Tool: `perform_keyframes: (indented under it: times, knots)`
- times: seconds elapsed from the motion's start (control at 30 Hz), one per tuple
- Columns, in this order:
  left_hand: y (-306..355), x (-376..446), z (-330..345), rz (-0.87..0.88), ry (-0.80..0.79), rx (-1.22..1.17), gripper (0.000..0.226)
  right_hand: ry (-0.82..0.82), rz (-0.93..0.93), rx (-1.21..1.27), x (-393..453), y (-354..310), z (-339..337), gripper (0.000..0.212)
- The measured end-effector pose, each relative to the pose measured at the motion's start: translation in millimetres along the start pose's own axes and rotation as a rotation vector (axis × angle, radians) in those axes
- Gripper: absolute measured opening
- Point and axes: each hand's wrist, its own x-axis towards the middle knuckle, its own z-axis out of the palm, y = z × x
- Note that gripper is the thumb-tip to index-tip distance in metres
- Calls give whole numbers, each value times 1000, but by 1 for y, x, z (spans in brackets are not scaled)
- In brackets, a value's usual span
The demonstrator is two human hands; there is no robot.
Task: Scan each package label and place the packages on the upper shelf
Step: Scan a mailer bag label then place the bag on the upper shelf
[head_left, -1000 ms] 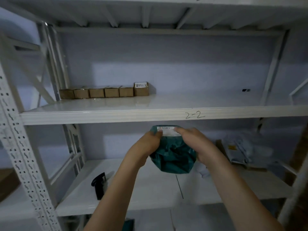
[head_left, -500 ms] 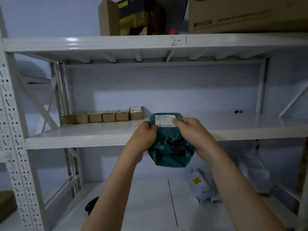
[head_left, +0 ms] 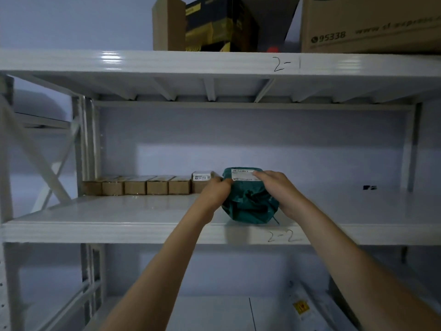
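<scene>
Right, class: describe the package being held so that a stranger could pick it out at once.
Find the white shelf marked 2-2. Right of its row of small brown boxes sits a crumpled green bag, gripped by the left hand and right hand. It alone is soft, green, with a white label on top.

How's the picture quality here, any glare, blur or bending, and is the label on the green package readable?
Head view: dim, bluish light; a bright glare patch on the top shelf edge; wide-angle bending bows the shelf lines and the left upright. Head view: the green package, held by the left hand and right hand, is soft; its label shows print, but too blurred to read.
</scene>
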Motion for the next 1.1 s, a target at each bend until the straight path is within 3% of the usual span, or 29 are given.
perform_keyframes:
  times: [0.23,0.33,0.6,0.87,1.1]
  knots:
    - [-23,97,-17,-5,-197,84,42,-217,100,45,104,34,17,47]
    - [-35,121,-19,-43,-231,138,49,-300,151,-58,137,54,23,59]
    - [-60,159,-30,-127,-200,434,13,-701,181,-288,177,72,9,69]
    - [-67,193,-27,-144,-119,523,35,-668,149,-404,213,81,30,61]
    - [-69,213,-23,-156,-86,645,37,-644,202,-394,233,83,39,56]
